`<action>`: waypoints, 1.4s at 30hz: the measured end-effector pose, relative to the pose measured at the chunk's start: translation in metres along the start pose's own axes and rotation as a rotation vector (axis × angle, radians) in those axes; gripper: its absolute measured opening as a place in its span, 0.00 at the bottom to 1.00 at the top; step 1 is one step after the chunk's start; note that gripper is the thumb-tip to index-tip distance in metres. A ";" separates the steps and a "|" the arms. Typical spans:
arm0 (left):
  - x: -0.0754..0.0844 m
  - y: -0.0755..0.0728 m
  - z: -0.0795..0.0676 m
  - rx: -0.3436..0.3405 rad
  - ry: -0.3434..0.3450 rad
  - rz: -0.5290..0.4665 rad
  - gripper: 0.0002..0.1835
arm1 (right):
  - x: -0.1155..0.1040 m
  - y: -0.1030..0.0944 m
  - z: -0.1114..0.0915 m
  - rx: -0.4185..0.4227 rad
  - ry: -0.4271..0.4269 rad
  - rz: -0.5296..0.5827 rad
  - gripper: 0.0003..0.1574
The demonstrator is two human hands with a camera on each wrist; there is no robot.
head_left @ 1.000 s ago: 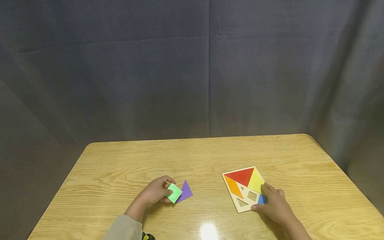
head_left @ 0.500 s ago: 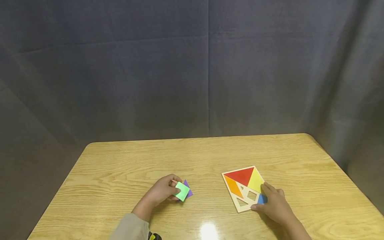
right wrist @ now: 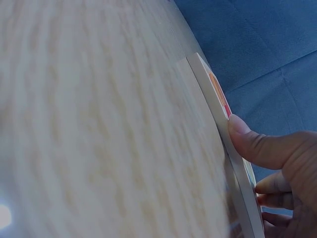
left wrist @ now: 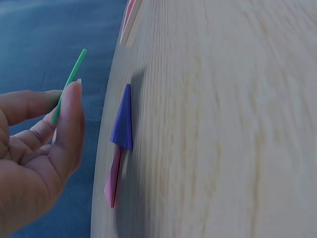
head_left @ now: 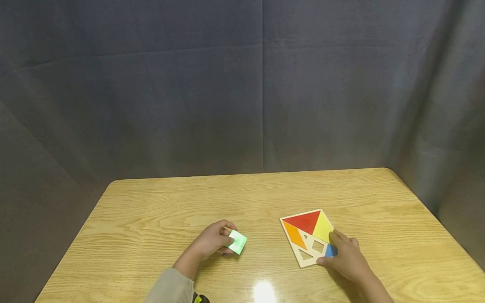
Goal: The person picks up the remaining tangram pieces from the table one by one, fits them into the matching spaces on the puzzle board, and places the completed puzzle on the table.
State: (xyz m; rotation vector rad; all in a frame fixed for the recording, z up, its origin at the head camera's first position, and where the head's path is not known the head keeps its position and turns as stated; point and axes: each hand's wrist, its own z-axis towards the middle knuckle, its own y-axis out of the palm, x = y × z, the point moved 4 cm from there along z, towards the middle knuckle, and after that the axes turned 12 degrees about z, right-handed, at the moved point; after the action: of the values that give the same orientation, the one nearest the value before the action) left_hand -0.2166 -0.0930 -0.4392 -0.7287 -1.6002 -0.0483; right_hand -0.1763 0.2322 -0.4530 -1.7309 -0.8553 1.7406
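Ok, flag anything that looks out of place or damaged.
No damage shows. The purple triangle and pink piece lie loose on the table, outside the board, while some of its cutouts are unfilled.

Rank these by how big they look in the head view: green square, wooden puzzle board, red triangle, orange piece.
1. Wooden puzzle board
2. Red triangle
Then orange piece and green square: too close to rank, since the green square is probably nearer the camera and partly covered by the left hand.

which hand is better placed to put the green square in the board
The left hand, I'd judge: it pinches the flat green square piece, while the right hand grips the pale wooden puzzle board, whose square slot is unfilled.
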 end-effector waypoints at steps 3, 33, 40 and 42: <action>0.000 0.002 0.002 -0.003 -0.002 -0.004 0.18 | 0.000 0.000 0.000 -0.004 0.003 -0.001 0.63; 0.016 0.036 0.016 -0.031 0.032 -0.078 0.19 | -0.001 0.000 -0.002 0.005 -0.003 0.002 0.62; 0.017 0.042 0.020 -0.018 0.032 -0.098 0.18 | 0.001 0.000 -0.001 0.011 -0.013 0.010 0.62; 0.019 0.042 0.021 -0.017 0.033 -0.093 0.18 | 0.000 -0.001 0.000 0.014 -0.016 0.011 0.62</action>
State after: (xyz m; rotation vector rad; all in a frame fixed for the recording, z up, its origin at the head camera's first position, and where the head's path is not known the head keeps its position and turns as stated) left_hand -0.2150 -0.0423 -0.4421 -0.6632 -1.6026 -0.1411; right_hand -0.1759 0.2329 -0.4529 -1.7177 -0.8402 1.7654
